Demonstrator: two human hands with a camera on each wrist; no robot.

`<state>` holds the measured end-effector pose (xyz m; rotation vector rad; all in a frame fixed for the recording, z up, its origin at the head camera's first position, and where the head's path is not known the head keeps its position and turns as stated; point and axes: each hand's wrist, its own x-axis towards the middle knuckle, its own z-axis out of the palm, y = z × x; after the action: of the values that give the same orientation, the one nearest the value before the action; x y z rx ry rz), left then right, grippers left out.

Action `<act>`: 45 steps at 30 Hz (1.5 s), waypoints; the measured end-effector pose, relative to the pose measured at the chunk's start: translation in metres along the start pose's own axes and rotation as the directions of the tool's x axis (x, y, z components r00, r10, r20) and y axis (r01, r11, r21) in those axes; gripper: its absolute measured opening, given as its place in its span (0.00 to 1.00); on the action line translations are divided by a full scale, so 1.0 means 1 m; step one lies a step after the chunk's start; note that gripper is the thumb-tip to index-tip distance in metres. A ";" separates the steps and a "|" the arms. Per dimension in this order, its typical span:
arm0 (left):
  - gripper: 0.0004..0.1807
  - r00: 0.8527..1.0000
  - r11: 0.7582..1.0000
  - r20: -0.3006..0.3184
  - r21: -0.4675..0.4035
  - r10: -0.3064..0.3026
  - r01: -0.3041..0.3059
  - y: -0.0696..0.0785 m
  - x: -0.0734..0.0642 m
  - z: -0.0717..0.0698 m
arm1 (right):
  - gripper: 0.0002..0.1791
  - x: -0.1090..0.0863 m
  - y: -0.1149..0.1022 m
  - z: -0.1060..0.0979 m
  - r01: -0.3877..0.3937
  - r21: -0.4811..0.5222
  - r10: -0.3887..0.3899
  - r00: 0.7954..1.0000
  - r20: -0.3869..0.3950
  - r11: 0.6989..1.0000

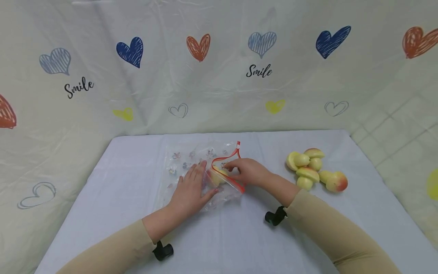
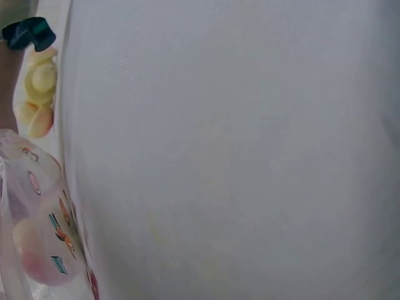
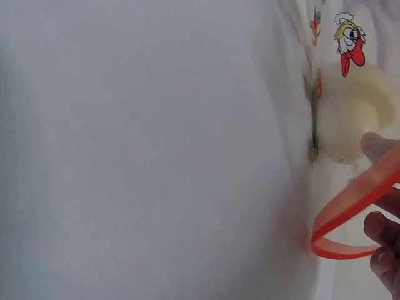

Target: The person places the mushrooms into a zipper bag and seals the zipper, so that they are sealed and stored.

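Note:
A clear zip bag (image 1: 184,156) with small cartoon prints lies flat on the table, its red-edged mouth spread toward the right. Inside it, near the mouth, is a pale yellow toy mushroom (image 1: 216,177) with a reddish part, seen through the plastic. My left hand (image 1: 191,186) rests on top of the bag, fingers extended, beside the mushroom. At the mouth, my right hand (image 1: 246,171) reaches in past the red zip strip (image 3: 356,200). One fingertip (image 3: 375,145) is at the pale mushroom; the other visible fingers are spread apart. The left wrist view does not show my left hand.
Several more yellow toy mushrooms (image 1: 306,174) are grouped on the table's right side, beyond my right forearm. White cloth (image 1: 219,239) covers the table. Behind it hangs a pale sheet (image 1: 219,83) printed with hearts. A dark wrist camera (image 1: 275,216) sits under my right sleeve.

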<state>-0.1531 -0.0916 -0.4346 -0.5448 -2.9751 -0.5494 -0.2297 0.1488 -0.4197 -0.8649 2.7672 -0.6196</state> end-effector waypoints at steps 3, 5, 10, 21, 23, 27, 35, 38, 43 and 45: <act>0.54 1.000 1.000 0.004 0.006 -0.004 0.004 0.000 0.000 0.001 | 0.21 -0.004 0.002 -0.005 -0.016 0.012 0.016 1.000 -0.008 1.000; 0.54 1.000 1.000 0.005 0.006 -0.007 0.007 0.000 0.000 0.001 | 0.22 -0.006 0.003 -0.009 -0.034 0.020 0.034 0.999 -0.012 0.999; 0.54 1.000 1.000 0.014 -0.004 -0.019 0.019 0.001 0.000 0.000 | 0.23 -0.016 0.009 -0.021 -0.068 0.022 0.068 0.997 -0.031 0.997; 0.55 1.000 0.999 0.011 -0.037 -0.027 0.027 0.000 0.001 0.001 | 0.24 -0.051 0.041 -0.053 -0.110 -0.035 0.105 0.987 -0.120 0.993; 0.54 1.000 0.999 0.013 -0.042 -0.026 0.026 -0.001 0.000 0.001 | 0.24 -0.059 0.047 -0.060 -0.130 -0.046 0.123 0.984 -0.126 0.990; 0.54 1.000 0.999 0.018 -0.050 -0.021 0.022 -0.002 0.000 0.001 | 0.24 -0.078 0.063 -0.074 -0.172 -0.052 0.163 0.976 -0.143 0.984; 0.54 1.000 0.998 0.019 -0.051 -0.022 0.023 -0.002 0.000 0.003 | 0.28 -0.118 0.090 -0.102 -0.299 -0.025 0.294 0.947 -0.132 0.954; 0.55 1.000 0.999 0.022 -0.042 -0.021 0.022 -0.002 0.000 0.003 | 0.30 -0.129 0.098 -0.108 -0.334 -0.022 0.329 0.936 -0.128 0.942; 0.55 0.999 0.999 0.035 -0.024 -0.025 0.026 -0.002 0.000 0.003 | 0.31 -0.136 0.107 -0.115 -0.338 -0.057 0.330 0.936 -0.121 0.939; 0.55 0.999 0.999 0.034 -0.024 -0.024 0.025 -0.002 0.000 0.003 | 0.31 -0.137 0.109 -0.117 -0.342 -0.066 0.333 0.936 -0.111 0.937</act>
<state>-0.1543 -0.0925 -0.4379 -0.5255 -3.0143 -0.5853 -0.2064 0.3480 -0.3563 -0.3607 2.9493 -0.4961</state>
